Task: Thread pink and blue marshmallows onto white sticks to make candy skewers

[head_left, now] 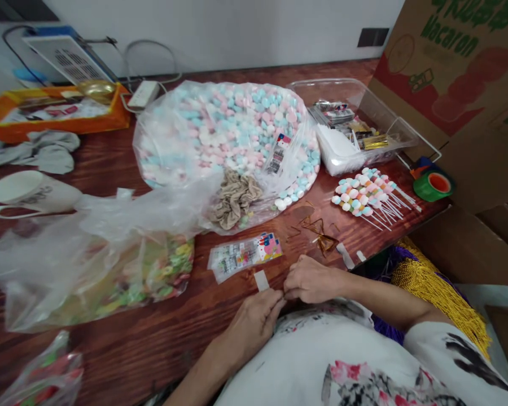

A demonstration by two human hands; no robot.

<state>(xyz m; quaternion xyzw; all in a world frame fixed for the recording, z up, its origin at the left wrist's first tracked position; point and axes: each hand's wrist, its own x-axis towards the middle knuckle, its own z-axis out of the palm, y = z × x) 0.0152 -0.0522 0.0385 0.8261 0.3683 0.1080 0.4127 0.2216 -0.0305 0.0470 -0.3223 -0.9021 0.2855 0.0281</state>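
Observation:
My left hand [254,321] and my right hand [311,280] meet at the near edge of the wooden table [152,349], fingertips pinched together around something small that I cannot make out. A small white strip [261,280] lies on the table just beyond my left fingers. A small printed packet [244,255] lies a little further out. Thin brown twist ties [319,234] are scattered beyond my right hand. Several sticks of pastel marshmallows [370,194] lie to the right of them.
A large clear bag of pink, blue and white marshmallows [224,129] fills the middle, with a beige scrunchie [233,198] at its mouth. A bag of colourful candy [110,270] sits left, beside a white mug [25,194]. A clear tray [355,135], green tape [434,185] and a cardboard box [461,73] stand right.

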